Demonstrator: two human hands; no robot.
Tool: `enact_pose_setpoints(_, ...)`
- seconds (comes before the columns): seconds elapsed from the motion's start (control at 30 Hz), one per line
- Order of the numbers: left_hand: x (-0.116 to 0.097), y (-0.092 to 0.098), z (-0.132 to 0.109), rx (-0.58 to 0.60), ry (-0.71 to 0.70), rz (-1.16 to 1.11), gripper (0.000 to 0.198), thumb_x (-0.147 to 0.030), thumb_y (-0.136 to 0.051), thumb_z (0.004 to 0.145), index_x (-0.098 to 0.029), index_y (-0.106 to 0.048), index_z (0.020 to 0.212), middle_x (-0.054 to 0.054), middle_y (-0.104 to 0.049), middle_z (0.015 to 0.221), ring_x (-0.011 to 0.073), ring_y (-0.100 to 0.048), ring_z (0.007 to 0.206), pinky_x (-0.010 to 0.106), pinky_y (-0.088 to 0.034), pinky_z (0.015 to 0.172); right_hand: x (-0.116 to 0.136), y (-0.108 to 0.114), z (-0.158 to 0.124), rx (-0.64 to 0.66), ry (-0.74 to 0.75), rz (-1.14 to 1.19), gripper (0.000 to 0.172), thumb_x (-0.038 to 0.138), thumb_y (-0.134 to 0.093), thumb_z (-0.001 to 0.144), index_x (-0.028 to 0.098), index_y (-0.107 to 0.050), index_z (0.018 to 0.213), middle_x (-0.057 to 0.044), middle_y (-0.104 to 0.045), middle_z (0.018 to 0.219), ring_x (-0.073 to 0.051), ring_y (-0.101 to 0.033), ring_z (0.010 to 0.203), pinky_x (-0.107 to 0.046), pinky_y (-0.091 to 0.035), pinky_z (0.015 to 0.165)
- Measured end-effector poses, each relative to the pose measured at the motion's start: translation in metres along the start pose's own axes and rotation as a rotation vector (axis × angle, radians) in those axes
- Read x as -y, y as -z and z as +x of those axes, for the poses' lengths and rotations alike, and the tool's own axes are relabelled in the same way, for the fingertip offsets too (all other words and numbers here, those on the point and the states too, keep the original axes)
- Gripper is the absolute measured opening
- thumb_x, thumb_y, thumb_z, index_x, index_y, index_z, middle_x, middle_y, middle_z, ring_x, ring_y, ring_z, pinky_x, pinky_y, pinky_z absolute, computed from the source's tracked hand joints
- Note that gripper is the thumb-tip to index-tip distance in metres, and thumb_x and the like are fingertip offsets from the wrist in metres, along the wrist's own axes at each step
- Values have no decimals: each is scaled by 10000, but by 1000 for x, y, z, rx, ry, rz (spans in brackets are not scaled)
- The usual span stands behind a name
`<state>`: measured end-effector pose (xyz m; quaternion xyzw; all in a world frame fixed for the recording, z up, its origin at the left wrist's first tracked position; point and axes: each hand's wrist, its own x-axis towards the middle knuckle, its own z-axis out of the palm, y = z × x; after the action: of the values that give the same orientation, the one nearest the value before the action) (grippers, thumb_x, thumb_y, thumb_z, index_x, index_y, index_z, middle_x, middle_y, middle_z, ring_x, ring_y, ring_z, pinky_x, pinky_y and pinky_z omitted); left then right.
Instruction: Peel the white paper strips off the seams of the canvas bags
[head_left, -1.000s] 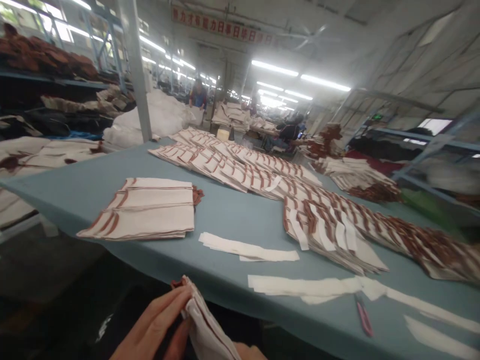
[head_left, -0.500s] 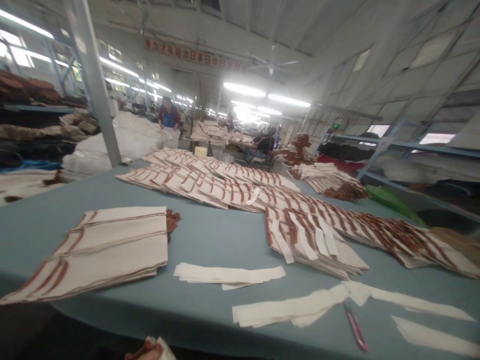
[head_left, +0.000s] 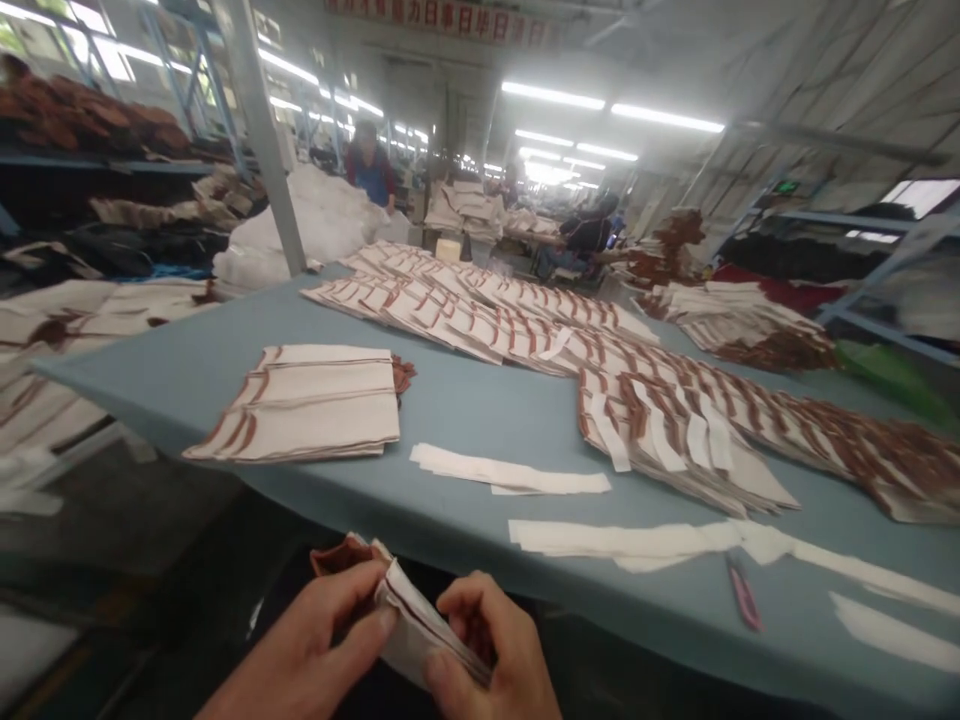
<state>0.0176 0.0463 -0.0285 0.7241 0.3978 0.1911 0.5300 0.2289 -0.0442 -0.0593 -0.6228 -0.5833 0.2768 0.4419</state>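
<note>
While both hands work at six o'clock, just off the desk's (head_left: 480, 405) near edge, a folded cloth (head_left: 412, 635) is held between them. The left hand (head_left: 319, 620) has its thumb and fingers nearly closed, pinching the upper end beside a brown flap (head_left: 345, 552); the right hand (head_left: 499, 645) is half curled, thumb on the near face, gripping the lower end. Two holding points probably keep the layers together and the edge taut.

At nine o'clock, a cream stack (head_left: 330, 390) lies squared, presumably to keep its pieces aligned. Overlapping rows (head_left: 465, 320) run from ten to three o'clock, each brown edge exposed, likely so pieces separate easily. Loose strips (head_left: 510, 472) toward six and a pink-handled tool (head_left: 742, 595) at four lie near the front edge, seemingly for easy reach.
</note>
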Motion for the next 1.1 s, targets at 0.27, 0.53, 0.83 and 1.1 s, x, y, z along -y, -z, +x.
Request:
enact_pose_setpoints(0.27,-21,-7,-19,-37,54,45,285,-387,-553,1000,-229,-727,838,0,-699,800,204,-643,751,251,-472,633,37,-2,23,263,-242,348,334,526,-791,914,220,-659,912,37,-592,756,-141,-491,678,-272,-364,614)
enact_pose_setpoints(0.53,-51,-12,-33,-202,188,-6,383,-550,-556,957,-275,-727,753,-11,-765,844,248,-721,909,285,-530,820,45,3,27,469,-431,637,566,690,-865,829,238,-525,836,61,-497,740,-126,-401,686,-275,-307,636)
enact_pose_setpoints(0.83,-33,-6,-27,-95,66,-68,369,-506,-551,981,-249,-671,745,-19,-693,780,208,-645,763,259,-484,689,44,-7,21,405,-420,576,358,499,-765,903,238,-528,839,66,-496,734,-125,-399,681,-280,-308,627)
enact_pose_setpoints(1.1,-1,-9,-23,-44,91,-99,453,-556,-616,1033,-204,-669,752,-21,-595,747,165,-508,700,238,-393,616,38,-19,14,371,-340,492,333,484,-747,977,239,-557,855,62,-537,716,-128,-455,645,-283,-321,602)
